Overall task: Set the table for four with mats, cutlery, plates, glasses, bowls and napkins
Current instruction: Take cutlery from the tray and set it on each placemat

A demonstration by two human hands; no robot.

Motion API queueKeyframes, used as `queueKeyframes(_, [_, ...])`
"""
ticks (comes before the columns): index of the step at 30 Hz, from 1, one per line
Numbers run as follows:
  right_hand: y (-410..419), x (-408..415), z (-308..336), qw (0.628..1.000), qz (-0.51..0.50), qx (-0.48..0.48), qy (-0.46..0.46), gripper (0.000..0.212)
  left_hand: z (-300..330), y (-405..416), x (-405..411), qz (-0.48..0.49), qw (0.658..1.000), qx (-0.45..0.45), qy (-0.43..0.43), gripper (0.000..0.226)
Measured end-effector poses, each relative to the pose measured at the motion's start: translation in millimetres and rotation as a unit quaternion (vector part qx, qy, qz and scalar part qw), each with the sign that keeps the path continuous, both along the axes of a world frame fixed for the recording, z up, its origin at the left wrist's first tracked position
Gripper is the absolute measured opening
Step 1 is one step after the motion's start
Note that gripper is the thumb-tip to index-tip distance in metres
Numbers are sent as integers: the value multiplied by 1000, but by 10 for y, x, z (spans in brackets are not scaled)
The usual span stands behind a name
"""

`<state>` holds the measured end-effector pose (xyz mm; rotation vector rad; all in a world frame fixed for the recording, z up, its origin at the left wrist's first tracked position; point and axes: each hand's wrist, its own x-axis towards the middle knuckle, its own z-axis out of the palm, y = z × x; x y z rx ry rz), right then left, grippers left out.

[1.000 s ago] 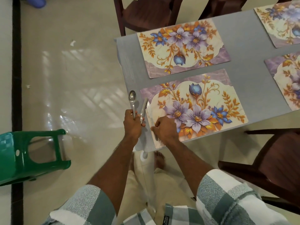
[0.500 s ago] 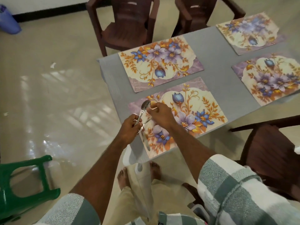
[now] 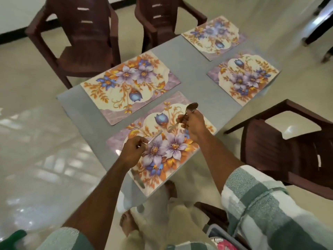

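Observation:
Four flowered mats lie on the grey table (image 3: 196,87). Over the nearest mat (image 3: 173,147) my right hand (image 3: 193,124) grips a metal spoon (image 3: 192,106), its bowl pointing away from me. My left hand (image 3: 134,150) hovers above the mat's left part and grips another slim piece of cutlery (image 3: 154,137), too blurred to name. A knife (image 3: 137,177) lies flat along that mat's near left edge. The other mats (image 3: 129,83) (image 3: 243,78) (image 3: 214,37) are bare.
Brown plastic chairs stand at the far left (image 3: 79,42), far middle (image 3: 158,18) and right (image 3: 288,141) of the table. A corner of a green stool (image 3: 14,237) shows at the bottom left. My bare feet (image 3: 128,224) stand below the table's near corner.
My right hand took the spoon out of my left hand and carried it right across the near mat. The knife now lies on that mat's edge. My view rose over the whole table.

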<state>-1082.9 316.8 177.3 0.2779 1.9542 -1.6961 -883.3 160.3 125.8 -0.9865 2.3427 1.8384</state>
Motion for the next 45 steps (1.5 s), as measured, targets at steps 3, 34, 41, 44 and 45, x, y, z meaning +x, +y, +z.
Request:
queueKeyframes(3, [187,-495,-147,982,89,145,76,19,-68,11,-267,-10,1000,-28,-7,21])
queueKeyframes(34, [506,-1168,-696,826,388,350,212,30,-42,370,-1323,-26,997,-59,-49,15])
queueKeyframes(41, [534,-1105,-777,821,382,351,240,22,-15,415,-1469,-48,994,-68,-64,15])
queueKeyframes(44, [546,-1121,-787,824,380,345,241,25,3,437,-1540,-64,993,-74,-63,16])
queueKeyframes(45, [561,-1137,-778,829,370,335,250,27,12,437,-1568,-70,993,-76,-61,18])
